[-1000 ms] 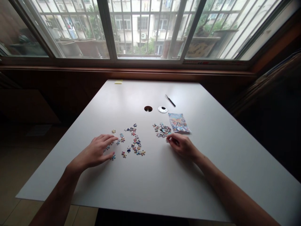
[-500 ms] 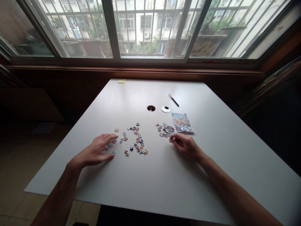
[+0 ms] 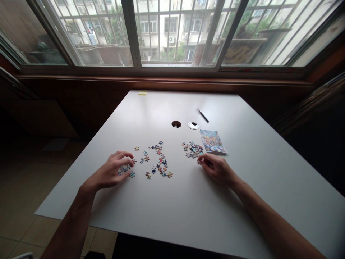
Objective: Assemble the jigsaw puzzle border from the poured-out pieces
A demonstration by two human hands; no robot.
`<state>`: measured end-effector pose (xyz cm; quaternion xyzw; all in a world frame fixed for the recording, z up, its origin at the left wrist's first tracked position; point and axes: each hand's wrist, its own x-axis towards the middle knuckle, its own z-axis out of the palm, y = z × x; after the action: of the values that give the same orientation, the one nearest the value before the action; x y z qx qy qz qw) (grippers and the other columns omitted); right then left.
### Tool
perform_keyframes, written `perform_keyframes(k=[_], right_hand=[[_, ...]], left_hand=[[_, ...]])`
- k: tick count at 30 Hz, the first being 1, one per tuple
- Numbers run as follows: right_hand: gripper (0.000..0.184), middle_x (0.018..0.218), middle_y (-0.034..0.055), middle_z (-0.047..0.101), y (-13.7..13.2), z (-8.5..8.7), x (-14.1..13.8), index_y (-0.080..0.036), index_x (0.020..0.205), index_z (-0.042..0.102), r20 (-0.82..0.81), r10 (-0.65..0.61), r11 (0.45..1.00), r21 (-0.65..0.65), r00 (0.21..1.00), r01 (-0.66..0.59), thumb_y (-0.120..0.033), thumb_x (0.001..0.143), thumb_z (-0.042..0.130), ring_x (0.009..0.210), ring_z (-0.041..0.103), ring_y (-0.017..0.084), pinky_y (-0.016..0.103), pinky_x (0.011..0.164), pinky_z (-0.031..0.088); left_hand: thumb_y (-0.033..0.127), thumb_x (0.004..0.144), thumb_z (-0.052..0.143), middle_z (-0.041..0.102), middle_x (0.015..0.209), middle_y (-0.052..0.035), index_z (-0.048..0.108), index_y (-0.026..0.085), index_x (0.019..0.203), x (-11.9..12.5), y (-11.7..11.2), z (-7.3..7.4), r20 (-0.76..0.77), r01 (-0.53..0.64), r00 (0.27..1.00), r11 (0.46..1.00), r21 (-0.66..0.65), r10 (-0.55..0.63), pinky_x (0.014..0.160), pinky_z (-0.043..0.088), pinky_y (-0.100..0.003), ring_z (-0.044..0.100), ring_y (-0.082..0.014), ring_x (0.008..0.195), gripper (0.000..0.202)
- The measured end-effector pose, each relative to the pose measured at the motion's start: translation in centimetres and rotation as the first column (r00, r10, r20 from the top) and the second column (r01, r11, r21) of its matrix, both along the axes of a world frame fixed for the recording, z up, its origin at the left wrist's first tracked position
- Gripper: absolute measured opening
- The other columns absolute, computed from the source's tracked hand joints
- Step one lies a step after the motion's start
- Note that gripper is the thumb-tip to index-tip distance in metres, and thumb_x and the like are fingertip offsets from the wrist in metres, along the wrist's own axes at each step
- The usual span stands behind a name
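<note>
Multicoloured jigsaw pieces [image 3: 163,164] form a bent strip, long axis running from me towards the window frame [image 3: 178,71].
On the white tabletop [image 3: 175,205], my left hand [image 3: 110,171], thumb and fingers apart, partly hides others; my right hand [image 3: 217,168] is at a denser pile [image 3: 192,150], its grip I cannot tell. Just beside lies a colourful printed sheet [image 3: 212,141], with a round silver disc [image 3: 190,126] and slim black-and-silver pen [image 3: 203,116] beyond.

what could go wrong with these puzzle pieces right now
A loose piece pushed far enough up the table could drop into the open hole. The left hand, spread over a cluster of pieces, might scatter them. The right hand, at the near edge of the right-hand pile, could knock pieces loose.
</note>
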<state>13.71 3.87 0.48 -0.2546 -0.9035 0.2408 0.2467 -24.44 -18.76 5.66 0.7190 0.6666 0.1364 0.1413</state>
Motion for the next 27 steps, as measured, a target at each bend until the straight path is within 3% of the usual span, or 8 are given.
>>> perform_keyframes(k=[15,19,24,27], right_hand=[[0.014,0.08,0.004,0.068,0.1,-0.2,0.1,-0.02,0.097,0.066,0.007,0.007,1.0,0.005,1.0,-0.007,-0.022,0.09,0.054,0.064,0.059,0.015,0.027,0.063,0.049],[0.014,0.079,0.0039,0.069,0.0,-0.1,0.0,-0.021,0.096,0.066,0.002,0.0,1.0,0.009,1.0,0.0,-0.023,0.089,0.054,0.062,0.059,0.015,0.027,0.062,0.049],[0.015,0.078,0.004,0.068,0.0,0.0,-0.1,-0.021,0.097,0.066,0.007,0.007,1.0,0.007,1.0,-0.007,-0.022,0.089,0.054,0.062,0.059,0.015,0.027,0.061,0.048],[0.014,0.079,0.0039,0.068,0.0,0.0,-0.1,-0.021,0.097,0.066,0.006,0.003,1.0,0.008,1.0,-0.003,-0.022,0.089,0.054,0.063,0.06,0.015,0.027,0.063,0.049]], left_hand=[[0.028,0.079,0.065,0.059,0.124,-0.0022,0.069,0.027,0.086,-0.2,-0.1,-0.1,-0.018,0.051,0.999,0.999,-0.008,-0.051,0.104,0.04,-0.043,0.047,-0.0274,0.121,0.008],[0.021,0.074,0.06,0.06,0.123,-0.0019,0.067,0.027,0.093,0.2,0.3,0.2,-0.087,0.015,0.996,1.0,0.018,-0.013,0.103,0.039,-0.045,0.047,-0.0289,0.12,0.021],[0.027,0.084,0.057,0.061,0.121,-0.0028,0.066,0.036,0.119,1.2,1.5,0.2,-0.135,0.048,0.99,0.997,0.053,-0.041,0.102,0.037,-0.046,0.049,-0.0292,0.12,0.038],[0.031,0.087,0.057,0.064,0.116,-0.0024,0.073,0.035,0.105,1.0,2.2,0.3,-0.137,0.089,0.987,0.995,0.052,-0.081,0.102,0.037,-0.046,0.052,-0.0277,0.117,0.024]])
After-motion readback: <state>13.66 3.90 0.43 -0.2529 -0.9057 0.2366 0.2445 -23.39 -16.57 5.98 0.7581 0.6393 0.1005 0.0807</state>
